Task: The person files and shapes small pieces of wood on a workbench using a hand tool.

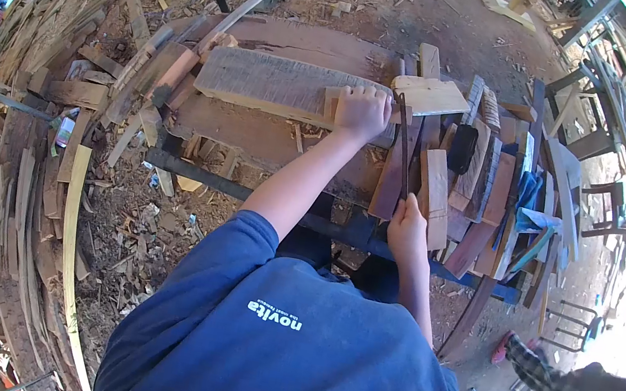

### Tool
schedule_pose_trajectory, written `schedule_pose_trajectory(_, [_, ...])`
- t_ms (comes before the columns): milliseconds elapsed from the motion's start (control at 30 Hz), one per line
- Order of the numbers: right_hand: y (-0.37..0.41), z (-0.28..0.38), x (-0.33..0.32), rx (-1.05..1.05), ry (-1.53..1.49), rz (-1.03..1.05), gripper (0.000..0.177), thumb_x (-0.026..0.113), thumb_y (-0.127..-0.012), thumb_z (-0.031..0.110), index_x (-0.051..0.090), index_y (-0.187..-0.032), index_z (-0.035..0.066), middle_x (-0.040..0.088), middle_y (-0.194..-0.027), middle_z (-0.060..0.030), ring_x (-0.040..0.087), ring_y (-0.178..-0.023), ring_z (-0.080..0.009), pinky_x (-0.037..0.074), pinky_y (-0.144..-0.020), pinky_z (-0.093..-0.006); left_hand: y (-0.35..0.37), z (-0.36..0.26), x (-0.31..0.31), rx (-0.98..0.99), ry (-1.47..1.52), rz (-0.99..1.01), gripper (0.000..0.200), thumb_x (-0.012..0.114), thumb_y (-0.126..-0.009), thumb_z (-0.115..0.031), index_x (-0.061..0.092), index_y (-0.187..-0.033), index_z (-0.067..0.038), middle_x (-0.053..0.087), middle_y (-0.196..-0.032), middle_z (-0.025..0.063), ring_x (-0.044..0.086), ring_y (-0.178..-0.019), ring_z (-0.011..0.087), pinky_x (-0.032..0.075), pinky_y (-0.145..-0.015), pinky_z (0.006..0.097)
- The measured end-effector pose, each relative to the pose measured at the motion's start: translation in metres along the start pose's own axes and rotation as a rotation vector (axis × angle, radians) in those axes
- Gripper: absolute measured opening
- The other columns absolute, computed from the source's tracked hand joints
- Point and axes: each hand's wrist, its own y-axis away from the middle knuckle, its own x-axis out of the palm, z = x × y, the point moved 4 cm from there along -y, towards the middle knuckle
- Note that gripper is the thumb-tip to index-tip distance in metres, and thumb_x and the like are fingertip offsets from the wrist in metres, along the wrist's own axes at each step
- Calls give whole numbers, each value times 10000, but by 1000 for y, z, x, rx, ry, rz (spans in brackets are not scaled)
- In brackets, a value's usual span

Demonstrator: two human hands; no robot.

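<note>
Nearest, the right hand [409,230] closes firmly around 1 end of a slender dark tool [404,146]. Farther off, the left hand [363,113] lies with fingers curled on the thick plank [270,82], which spans the bench; whether they clasp anything cannot be told. Hazards: a slip of the tool, its far end near the left knuckles, could injure them; a weak hold could let the plank shift.
</note>
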Motion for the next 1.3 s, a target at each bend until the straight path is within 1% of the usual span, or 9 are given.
schedule_pose_trajectory(167, [-68, 20, 10, -102, 34, -17, 170, 448, -981, 153, 509, -1037, 5, 604, -906, -342, 564, -931, -530, 464, -737, -555, 1, 1, 0, 31, 16, -36, 286, 470, -939, -292, 653, -809, -116, 672, -817, 73, 650, -778, 246, 436, -745, 446])
schedule_pose_trajectory(333, [-106, 41, 12, -57, 137, 13, 196, 432, -988, 193, 501, -1020, 12, 603, -914, -342, 563, -931, -534, 454, -747, -572, 0, 0, 6, -34, -16, -38, 291, 493, -912, -309, 672, -801, -107, 667, -823, 83, 636, -773, 259, 434, -748, 444])
schedule_pose_trajectory(533, [-51, 14, 1, -114, 81, 8, 197, 440, -987, 200, 504, -1099, 51, 630, -903, -325, 590, -919, -524, 465, -769, -590, 1, -1, 6, -42, -15, -36, 285, 500, -901, -312, 667, -791, -109, 652, -799, 80, 630, -776, 259, 435, -733, 440])
schedule_pose_trajectory(700, [1, 15, -21, 14, 84, 70, 175, 450, -990, 200, 498, -1090, 63, 617, -882, -337, 589, -910, -532, 448, -735, -600, 1, -1, 1, 3, 14, -27, 287, 486, -917, -308, 659, -810, -106, 658, -799, 90, 636, -783, 268, 444, -731, 437])
schedule_pose_trajectory(867, [-22, 35, -17, 21, 138, 111, 204, 418, -1003, 237, 496, -1085, 67, 631, -917, -333, 593, -942, -528, 470, -788, -594, -1, -1, 0, -66, 19, 19, 301, 466, -941, -306, 663, -843, -102, 672, -811, 100, 655, -785, 282, 464, -739, 444])
schedule_pose_trajectory(967, [-20, 48, -18, 29, 187, 134, 250, 433, -998, 209, 531, -1092, 0, 625, -961, -333, 585, -966, -513, 465, -819, -562, -2, 0, 0, -77, 18, 22, 298, 467, -941, -302, 667, -848, -102, 678, -817, 105, 663, -786, 287, 475, -741, 449])
schedule_pose_trajectory(1067, [-18, 40, -19, 84, 214, 125, 252, 415, -1002, 222, 530, -1093, 17, 628, -958, -329, 585, -963, -513, 456, -820, -575, -1, 0, 3, -73, 40, -7, 291, 488, -915, -306, 657, -820, -90, 675, -812, 111, 664, -790, 280, 470, -753, 450])
schedule_pose_trajectory(1133, [-15, 36, -22, 82, 262, 141, 191, 395, -999, 223, 497, -1067, 77, 655, -950, -302, 627, -931, -495, 494, -804, -575, 0, 0, 2, -49, 33, -7, 295, 483, -922, -308, 658, -839, -87, 678, -818, 113, 667, -794, 283, 476, -744, 453])
schedule_pose_trajectory(1300, [-21, 35, -40, 22, 395, 134, 146, 440, -962, 181, 510, -1036, 77, 670, -922, -272, 651, -911, -457, 515, -772, -553, -2, -1, 5, -38, -4, 35, 315, 469, -937, -318, 660, -861, -79, 682, -834, 118, 671, -792, 290, 488, -726, 455])
